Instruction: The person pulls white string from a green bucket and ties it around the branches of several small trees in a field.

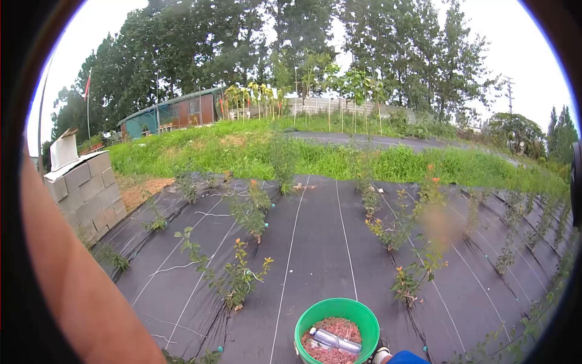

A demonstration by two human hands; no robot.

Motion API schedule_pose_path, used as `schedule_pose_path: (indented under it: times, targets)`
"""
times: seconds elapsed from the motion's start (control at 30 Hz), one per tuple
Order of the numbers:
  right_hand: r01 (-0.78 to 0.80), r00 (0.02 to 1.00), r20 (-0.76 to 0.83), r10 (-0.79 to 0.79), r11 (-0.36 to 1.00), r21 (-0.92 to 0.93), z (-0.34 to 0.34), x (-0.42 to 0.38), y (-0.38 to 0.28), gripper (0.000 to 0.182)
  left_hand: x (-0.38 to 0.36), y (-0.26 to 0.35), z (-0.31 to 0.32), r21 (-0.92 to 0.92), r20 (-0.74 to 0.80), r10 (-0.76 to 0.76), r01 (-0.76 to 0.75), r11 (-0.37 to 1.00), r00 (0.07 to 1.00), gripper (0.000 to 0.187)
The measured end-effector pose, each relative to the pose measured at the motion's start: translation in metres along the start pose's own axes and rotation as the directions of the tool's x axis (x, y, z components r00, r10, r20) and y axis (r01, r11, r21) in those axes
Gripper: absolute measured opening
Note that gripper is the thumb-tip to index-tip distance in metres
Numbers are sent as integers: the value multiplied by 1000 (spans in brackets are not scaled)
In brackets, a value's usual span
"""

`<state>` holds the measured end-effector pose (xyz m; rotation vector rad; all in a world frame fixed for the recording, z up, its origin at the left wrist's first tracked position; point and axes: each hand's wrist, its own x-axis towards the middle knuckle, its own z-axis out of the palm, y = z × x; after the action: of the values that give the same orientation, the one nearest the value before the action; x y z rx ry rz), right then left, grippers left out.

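A green bucket (337, 303) at the bottom centre holds pinkish-red granules (342, 323) and a clear bottle (335, 340) lying on its side. Against the bucket's lower right rim is my right hand (382, 355), in a white and dark glove, with a blue sleeve (406, 358) behind it. It appears closed on the bucket's edge, though most of its fingers are cut off by the frame. My bare left forearm crosses the left side of the view, large and close; the hand itself is out of sight.
Black ground sheeting (315, 242) with white lines carries rows of young shrubs (239, 279). A grey block wall (88, 191) stands at left. Beyond are grass (200, 151), a low shed (176, 113), staked plants and tall trees. A dark object intrudes at the right edge.
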<state>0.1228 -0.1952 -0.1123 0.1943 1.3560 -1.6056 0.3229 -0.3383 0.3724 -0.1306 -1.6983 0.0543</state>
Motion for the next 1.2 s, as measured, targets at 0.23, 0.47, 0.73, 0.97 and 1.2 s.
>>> schedule_pose_path:
  times: [0.23, 0.47, 0.73, 0.97, 1.2]
  targets:
    - [77, 997, -25, -77, 997, -3, -5, -2, 0, 45, -2, -3, 11, 23, -22, -9, 10, 1000, 1000, 70]
    - [7, 997, -76, -20, 985, -173, 18, -15, 18, 53, 6, 5, 3, 48, -62, 36, -33, 998, 997, 63]
    - [754, 640, 697, 323, -86, -652, 108, -113, -33, 31, -97, -3, -31, 40, -171, -212, 221, 974, 962, 56]
    - [973, -165, 985, -61, -176, 152, 216, -290, -148, 18, -327, -44, 18, 284, 459, -878, 914, 291, 138, 45]
    - [727, -3, 999, -43, -686, -28, 228, -326, -108, 21, -298, 39, 44, 471, 713, -701, 762, 445, -31, 40]
